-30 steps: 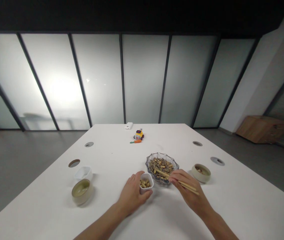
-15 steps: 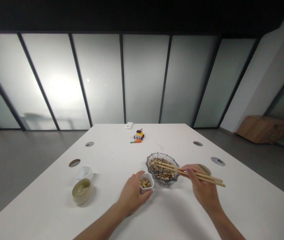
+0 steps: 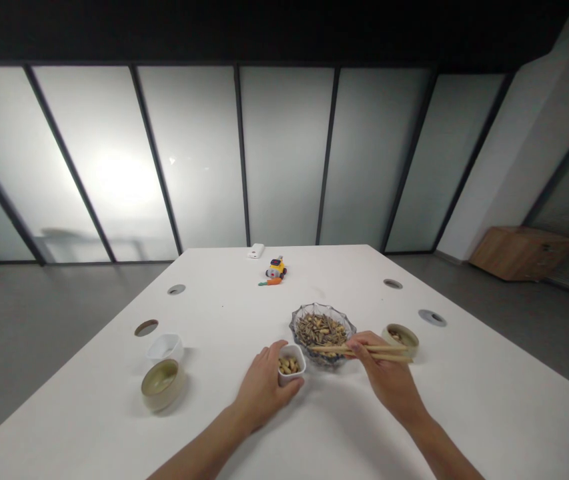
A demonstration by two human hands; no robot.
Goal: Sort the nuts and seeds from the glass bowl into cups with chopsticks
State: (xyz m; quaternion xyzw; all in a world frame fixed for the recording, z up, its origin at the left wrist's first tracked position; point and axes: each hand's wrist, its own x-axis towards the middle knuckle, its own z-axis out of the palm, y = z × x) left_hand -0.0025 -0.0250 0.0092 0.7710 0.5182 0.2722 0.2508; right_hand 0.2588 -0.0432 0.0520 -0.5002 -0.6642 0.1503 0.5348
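Note:
My left hand is curled around a small white square cup standing on the table, with several peanut-like pieces inside. Just right of it is a scalloped glass bowl full of striped sunflower seeds mixed with paler nuts. My right hand grips a pair of wooden chopsticks, closed around their middle. Their tips lie over the bowl's near edge, toward the cup; whether anything is pinched there I cannot tell. Behind my right hand sits a beige-green bowl with a few pieces inside.
On the left of the white table stand an olive-green bowl and a white cup. Farther back are a yellow toy car, a toy carrot and a white device. Round cable holes line both sides.
My right hand has moved left and slightly down. The chopstick tips have gone from over the glass bowl's middle to its near edge. More of the right-hand bowl shows. My left hand stays on the cup.

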